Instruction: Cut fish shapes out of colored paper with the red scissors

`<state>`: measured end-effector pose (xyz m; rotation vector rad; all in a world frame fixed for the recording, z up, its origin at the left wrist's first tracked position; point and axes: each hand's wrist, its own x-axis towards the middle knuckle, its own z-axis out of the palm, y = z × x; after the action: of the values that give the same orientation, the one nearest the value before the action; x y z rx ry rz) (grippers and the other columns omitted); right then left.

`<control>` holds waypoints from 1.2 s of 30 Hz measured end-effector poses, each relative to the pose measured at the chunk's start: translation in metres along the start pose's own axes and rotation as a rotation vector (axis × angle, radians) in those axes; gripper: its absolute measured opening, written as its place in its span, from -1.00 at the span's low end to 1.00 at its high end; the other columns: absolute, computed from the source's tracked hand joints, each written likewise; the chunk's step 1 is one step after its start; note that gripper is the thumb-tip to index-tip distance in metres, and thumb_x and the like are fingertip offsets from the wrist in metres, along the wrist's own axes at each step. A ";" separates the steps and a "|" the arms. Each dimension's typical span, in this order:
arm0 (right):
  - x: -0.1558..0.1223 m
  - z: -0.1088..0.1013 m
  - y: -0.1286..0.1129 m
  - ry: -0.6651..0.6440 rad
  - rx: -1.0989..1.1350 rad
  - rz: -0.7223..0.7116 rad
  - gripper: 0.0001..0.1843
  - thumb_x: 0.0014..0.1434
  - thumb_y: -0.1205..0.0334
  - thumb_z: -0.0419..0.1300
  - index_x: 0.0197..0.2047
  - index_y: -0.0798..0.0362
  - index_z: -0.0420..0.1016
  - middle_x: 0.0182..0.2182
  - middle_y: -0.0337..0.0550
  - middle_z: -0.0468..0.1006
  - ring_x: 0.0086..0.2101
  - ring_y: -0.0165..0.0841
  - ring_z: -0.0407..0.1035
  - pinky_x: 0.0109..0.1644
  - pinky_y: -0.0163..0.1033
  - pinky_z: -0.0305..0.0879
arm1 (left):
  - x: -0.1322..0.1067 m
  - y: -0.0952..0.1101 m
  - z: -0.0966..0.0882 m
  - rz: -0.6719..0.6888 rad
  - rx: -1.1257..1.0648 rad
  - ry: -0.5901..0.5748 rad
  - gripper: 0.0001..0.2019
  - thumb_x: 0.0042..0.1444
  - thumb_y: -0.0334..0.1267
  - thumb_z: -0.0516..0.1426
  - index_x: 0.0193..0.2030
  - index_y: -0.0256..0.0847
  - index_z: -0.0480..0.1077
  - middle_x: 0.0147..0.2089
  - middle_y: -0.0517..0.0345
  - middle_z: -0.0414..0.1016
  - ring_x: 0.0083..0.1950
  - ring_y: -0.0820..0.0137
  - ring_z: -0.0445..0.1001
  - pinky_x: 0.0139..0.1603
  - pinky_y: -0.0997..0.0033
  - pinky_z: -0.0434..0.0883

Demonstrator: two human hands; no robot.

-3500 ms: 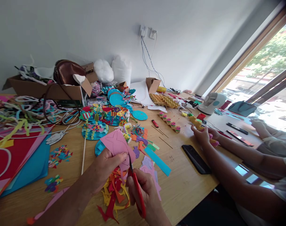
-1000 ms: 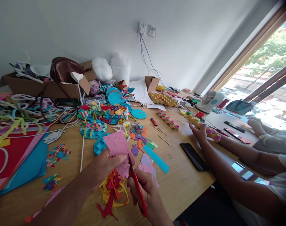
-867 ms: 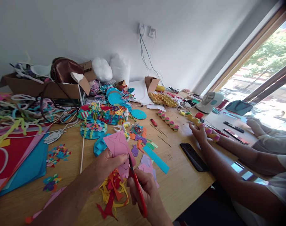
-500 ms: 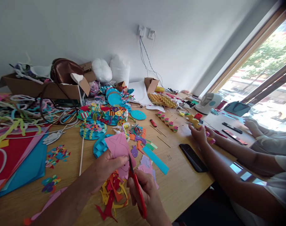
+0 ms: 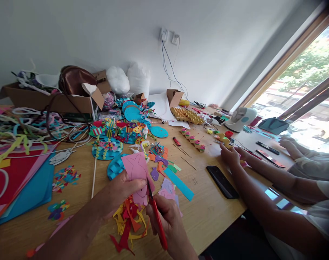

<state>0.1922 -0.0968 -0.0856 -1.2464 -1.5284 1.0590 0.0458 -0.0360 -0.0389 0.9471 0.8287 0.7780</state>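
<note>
My left hand (image 5: 128, 187) pinches a sheet of pink paper (image 5: 135, 167) with a fish outline drawn on it, thumb on top. Red-handled scissors (image 5: 158, 220) are gripped in my right hand (image 5: 168, 215), their blades at the right edge of the paper. Under my hands lies a pile of red, orange and yellow paper scraps (image 5: 130, 216). Purple and lilac offcuts (image 5: 167, 188) and a small purple paper fish (image 5: 154, 174) lie just right of the pink sheet. A blue paper strip (image 5: 179, 184) is beyond them.
Blue decorated paper pieces (image 5: 107, 150) stand behind my hands. Coloured sheets (image 5: 40, 184) and confetti piles (image 5: 67, 178) are at left. A black phone (image 5: 222, 181) lies near the table's right edge. At right, a co-worker's hands (image 5: 232, 155) hold a yellow piece.
The scissor blades have shifted slightly left along the pink paper and their handles look closer together. My left hand keeps its hold. The co-worker's hands moved slightly.
</note>
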 end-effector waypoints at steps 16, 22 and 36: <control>0.000 0.004 -0.002 0.016 0.062 0.056 -0.48 0.19 -0.21 0.02 -0.57 0.03 0.17 -0.70 -0.34 0.18 -0.61 -0.47 0.04 -0.58 -0.38 -0.03 | -0.003 0.007 0.009 -0.025 0.035 0.025 -0.81 -0.14 -0.15 0.22 -0.40 -0.20 0.42 -0.52 0.22 0.50 -0.48 0.36 0.43 -0.43 0.40 0.36; -0.001 0.003 0.000 0.001 0.051 0.068 -0.55 0.21 -0.10 0.04 -0.57 0.02 0.14 -0.71 -0.36 0.14 -0.62 -0.48 0.01 -0.59 -0.37 -0.07 | -0.003 0.008 0.010 -0.039 0.061 0.043 -0.82 -0.16 -0.16 0.21 -0.43 -0.20 0.42 -0.56 0.21 0.49 -0.51 0.35 0.43 -0.47 0.41 0.34; -0.003 0.003 0.000 0.011 0.068 0.054 -0.49 0.21 -0.18 0.03 -0.57 0.03 0.19 -0.74 -0.36 0.16 -0.66 -0.50 0.00 -0.62 -0.38 -0.10 | -0.002 0.004 0.006 -0.017 0.001 0.008 -0.86 -0.11 -0.21 0.23 -0.40 -0.21 0.44 -0.48 0.22 0.50 -0.44 0.37 0.44 -0.39 0.42 0.35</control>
<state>0.1895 -0.0996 -0.0868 -1.2506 -1.4460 1.1286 0.0492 -0.0379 -0.0325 0.9374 0.8432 0.7669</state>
